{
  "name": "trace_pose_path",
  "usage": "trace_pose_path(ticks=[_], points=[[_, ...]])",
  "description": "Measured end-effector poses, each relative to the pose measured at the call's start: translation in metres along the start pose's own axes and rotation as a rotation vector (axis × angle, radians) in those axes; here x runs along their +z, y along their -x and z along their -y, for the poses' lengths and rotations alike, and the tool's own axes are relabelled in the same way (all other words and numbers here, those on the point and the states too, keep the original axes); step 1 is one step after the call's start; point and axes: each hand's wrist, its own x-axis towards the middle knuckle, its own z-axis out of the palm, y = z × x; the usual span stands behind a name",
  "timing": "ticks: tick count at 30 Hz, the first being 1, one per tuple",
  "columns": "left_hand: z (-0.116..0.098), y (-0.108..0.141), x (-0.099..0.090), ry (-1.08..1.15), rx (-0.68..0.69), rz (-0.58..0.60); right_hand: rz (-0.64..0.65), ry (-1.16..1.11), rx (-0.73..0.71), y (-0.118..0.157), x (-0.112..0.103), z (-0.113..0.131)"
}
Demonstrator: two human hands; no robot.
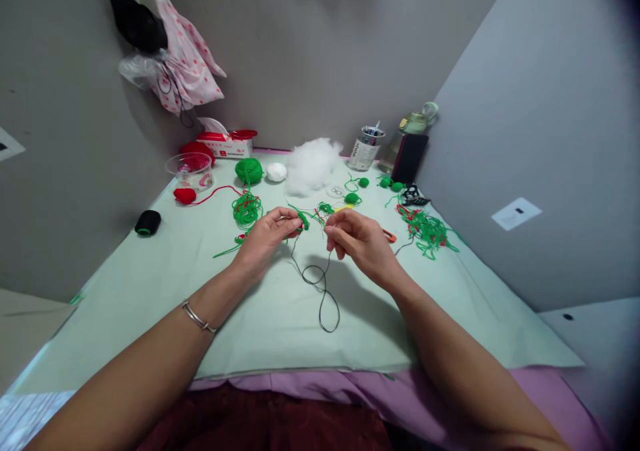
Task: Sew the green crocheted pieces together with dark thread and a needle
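Observation:
Between the thumb and fingers of my left hand [273, 234] is a small green and red crocheted piece [303, 222]. A thin black thread [325, 284] leaves the piece, loops down over the table and rises to my right hand [353, 237]. The fingertips of that hand are pinched together on the thread; whether a needle is there too is too small to tell. Just beyond both hands lie green yarn ends and a yellow tool [344, 208]. An orange-handled item [389, 235] is partly hidden behind my right hand.
White stuffing [313, 165], a green yarn ball [249, 171] and a tin of pens [367, 149] stand at the back. Tangled green and red yarn [431, 231] lies right, beside a phone [410, 159] leaning on a bottle. At left are a black thread spool [148, 223] and a clear tub [193, 173].

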Motion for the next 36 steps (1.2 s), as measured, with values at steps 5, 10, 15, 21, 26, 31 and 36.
trace_pose_path(ticks=[5, 10, 15, 21, 26, 31, 36], points=[[0.0003, 0.0026, 0.0046, 0.085, -0.012, 0.012, -0.063, 0.169, -0.127, 0.0015, 0.0044, 0.0011], [0.0026, 0.0030, 0.0034, 0.119, -0.007, 0.015, 0.007, 0.136, -0.046, 0.0017, 0.0074, 0.0012], [0.0016, 0.0030, 0.0031, 0.080, 0.001, 0.005, 0.036, 0.136, -0.016, 0.0027, 0.0078, 0.0006], [0.0019, 0.0027, 0.0028, 0.064, 0.001, 0.021, 0.052, 0.116, 0.031, 0.0018, 0.0078, 0.0011], [0.0028, 0.0020, 0.0008, 0.042, 0.019, 0.043, 0.055, 0.054, 0.057, 0.0008, 0.0069, 0.0024], [0.0025, 0.0020, 0.0010, 0.038, 0.030, 0.041, 0.071, 0.031, 0.072, 0.0009, 0.0057, 0.0049], [0.0047, 0.0008, 0.0010, 0.012, 0.054, 0.048, 0.107, 0.000, 0.139, -0.0001, 0.0049, 0.0056]])
